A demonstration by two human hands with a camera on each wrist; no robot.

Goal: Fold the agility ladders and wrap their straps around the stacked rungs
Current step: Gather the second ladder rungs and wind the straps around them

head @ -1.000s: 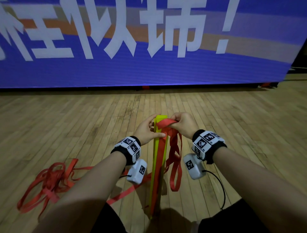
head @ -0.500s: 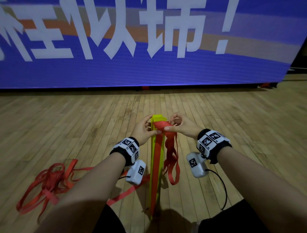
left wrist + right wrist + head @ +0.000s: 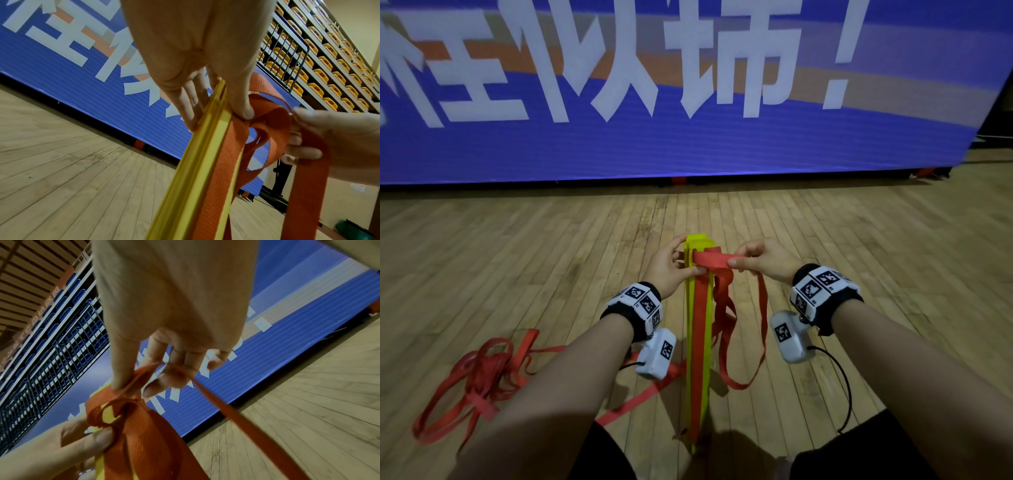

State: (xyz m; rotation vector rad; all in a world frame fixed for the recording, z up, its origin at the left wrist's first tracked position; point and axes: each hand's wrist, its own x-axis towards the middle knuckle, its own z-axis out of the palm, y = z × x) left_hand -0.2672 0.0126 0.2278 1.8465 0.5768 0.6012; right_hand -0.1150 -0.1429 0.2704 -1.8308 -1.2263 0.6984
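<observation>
We hold a stack of yellow rungs upright on the floor and draw a red strap across its top.

Far left, a loose heap of red strap (image 3: 472, 377) lies on the wooden floor (image 3: 517, 260), with a length trailing toward the stack. Our left hand (image 3: 669, 269) grips the stacked rungs (image 3: 697, 359) near their top — thumb pressed on the near face over the strap, fingers behind. The stack stands on end between our forearms, a red band running down its face. Our right hand (image 3: 763, 258) pinches the strap end (image 3: 714, 259) between thumb and forefinger just beside the stack's top — loops hang below it. A blue banner (image 3: 688, 144) with white characters fills the background.
</observation>
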